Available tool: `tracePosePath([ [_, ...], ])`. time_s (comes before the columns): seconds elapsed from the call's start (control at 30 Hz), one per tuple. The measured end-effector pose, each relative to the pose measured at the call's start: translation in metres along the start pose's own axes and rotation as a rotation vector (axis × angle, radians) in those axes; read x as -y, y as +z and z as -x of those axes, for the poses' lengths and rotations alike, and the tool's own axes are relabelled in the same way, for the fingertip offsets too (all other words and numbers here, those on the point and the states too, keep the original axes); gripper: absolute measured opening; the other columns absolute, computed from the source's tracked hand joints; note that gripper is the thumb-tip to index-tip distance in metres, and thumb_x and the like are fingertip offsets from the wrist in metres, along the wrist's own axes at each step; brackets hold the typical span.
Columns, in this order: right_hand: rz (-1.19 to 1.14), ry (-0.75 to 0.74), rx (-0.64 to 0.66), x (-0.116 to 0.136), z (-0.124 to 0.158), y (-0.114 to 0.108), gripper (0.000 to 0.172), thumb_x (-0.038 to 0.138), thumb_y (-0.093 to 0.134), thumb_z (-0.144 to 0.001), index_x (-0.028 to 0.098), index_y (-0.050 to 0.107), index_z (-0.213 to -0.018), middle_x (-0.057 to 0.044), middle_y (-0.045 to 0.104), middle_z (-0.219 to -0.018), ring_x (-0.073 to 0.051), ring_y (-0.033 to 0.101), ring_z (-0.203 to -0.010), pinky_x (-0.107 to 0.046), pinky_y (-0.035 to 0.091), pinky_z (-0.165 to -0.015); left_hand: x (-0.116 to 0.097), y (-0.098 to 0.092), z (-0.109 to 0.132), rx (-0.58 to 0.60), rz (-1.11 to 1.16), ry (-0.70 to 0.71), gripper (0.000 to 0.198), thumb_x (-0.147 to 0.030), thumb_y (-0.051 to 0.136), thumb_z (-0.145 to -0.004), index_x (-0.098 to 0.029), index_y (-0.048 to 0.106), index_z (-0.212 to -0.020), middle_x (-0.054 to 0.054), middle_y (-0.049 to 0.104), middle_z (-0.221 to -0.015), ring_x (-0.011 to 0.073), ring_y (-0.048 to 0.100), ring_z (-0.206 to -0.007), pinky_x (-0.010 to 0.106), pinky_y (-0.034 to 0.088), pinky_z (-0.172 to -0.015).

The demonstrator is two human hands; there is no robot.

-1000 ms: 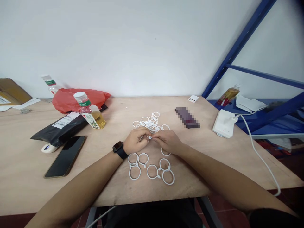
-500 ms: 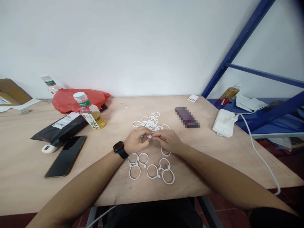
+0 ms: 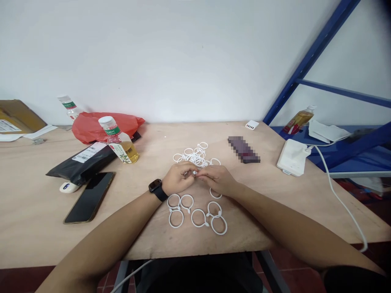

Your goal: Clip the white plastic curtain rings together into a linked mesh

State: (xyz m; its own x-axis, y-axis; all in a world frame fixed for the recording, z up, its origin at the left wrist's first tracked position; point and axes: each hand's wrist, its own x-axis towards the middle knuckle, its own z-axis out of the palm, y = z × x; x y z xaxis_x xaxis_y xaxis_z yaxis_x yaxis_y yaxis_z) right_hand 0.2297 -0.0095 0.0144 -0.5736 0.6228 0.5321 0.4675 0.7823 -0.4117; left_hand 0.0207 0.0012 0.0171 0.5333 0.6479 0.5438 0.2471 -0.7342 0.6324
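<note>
My left hand [image 3: 179, 178], with a black watch on its wrist, is closed in a pinch on a small white curtain ring [image 3: 194, 173]. From the other side my right hand [image 3: 219, 180] pinches the same ring, fingertips almost touching the left ones. Most of the held ring is hidden by the fingers. Just beyond the hands lies a heap of white curtain rings [image 3: 195, 156]. Nearer to me several separate rings [image 3: 199, 218] lie flat, each with a small eyelet tab. One more ring [image 3: 216, 194] is partly covered by my right hand.
A drink bottle [image 3: 122, 144], a black parcel [image 3: 82, 162], a red bag [image 3: 91, 126] and a dark phone [image 3: 90, 197] lie to the left. On the right are a blurred-out phone [image 3: 243, 149] and a white charger [image 3: 293, 157] with a cable. A blue rack [image 3: 301, 75] stands beyond the table's right edge.
The whole view has shifted slightly, so things appear a little further right. Both hands stay together at the curtain ring, and its visible white part has turned a little between the fingertips.
</note>
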Motion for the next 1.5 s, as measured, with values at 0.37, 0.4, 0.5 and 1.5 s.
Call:
tracePosePath([
  [0.37,0.038,-0.01,-0.075,-0.009,-0.001,-0.002,0.018,0.025,0.052,-0.096,0.023,0.069,-0.099,-0.004,0.075,-0.093,-0.017,0.069,-0.085,-0.031,0.053,-0.078,0.004,0.002,0.0,-0.086,-0.019,0.05,0.024,-0.014,0.055,-0.086,-0.017,0.065,-0.108,0.01,0.068,-0.108,0.0176,0.064,-0.097,0.033,0.055,-0.083],
  [0.4,0.058,0.005,-0.1,-0.012,-0.002,-0.004,0.017,0.025,0.052,-0.096,0.023,0.069,-0.1,-0.005,0.075,-0.096,-0.018,0.068,-0.089,-0.033,0.053,-0.082,0.004,0.002,0.001,-0.101,-0.054,0.041,0.028,-0.016,0.056,-0.087,-0.018,0.063,-0.114,0.011,0.066,-0.112,0.0176,0.063,-0.097,0.032,0.055,-0.082],
  [0.5,0.172,0.046,-0.052,-0.024,-0.004,-0.008,0.016,0.024,0.056,-0.093,0.023,0.07,-0.101,-0.007,0.072,-0.106,-0.023,0.063,-0.102,-0.041,0.048,-0.092,0.007,0.003,0.003,-0.142,-0.114,-0.005,0.031,-0.019,0.057,-0.089,-0.019,0.06,-0.12,0.012,0.062,-0.116,0.0167,0.062,-0.094,0.03,0.055,-0.077],
  [1.5,0.039,0.27,0.307,-0.009,0.005,-0.033,0.006,0.018,0.061,-0.081,0.021,0.065,-0.079,0.004,0.065,-0.063,-0.011,0.056,-0.055,-0.022,0.036,-0.053,0.008,0.001,0.003,0.09,-0.175,-0.038,0.02,-0.023,0.054,-0.091,-0.018,0.069,-0.102,0.006,0.07,-0.093,0.0142,0.063,-0.078,0.027,0.05,-0.074],
])
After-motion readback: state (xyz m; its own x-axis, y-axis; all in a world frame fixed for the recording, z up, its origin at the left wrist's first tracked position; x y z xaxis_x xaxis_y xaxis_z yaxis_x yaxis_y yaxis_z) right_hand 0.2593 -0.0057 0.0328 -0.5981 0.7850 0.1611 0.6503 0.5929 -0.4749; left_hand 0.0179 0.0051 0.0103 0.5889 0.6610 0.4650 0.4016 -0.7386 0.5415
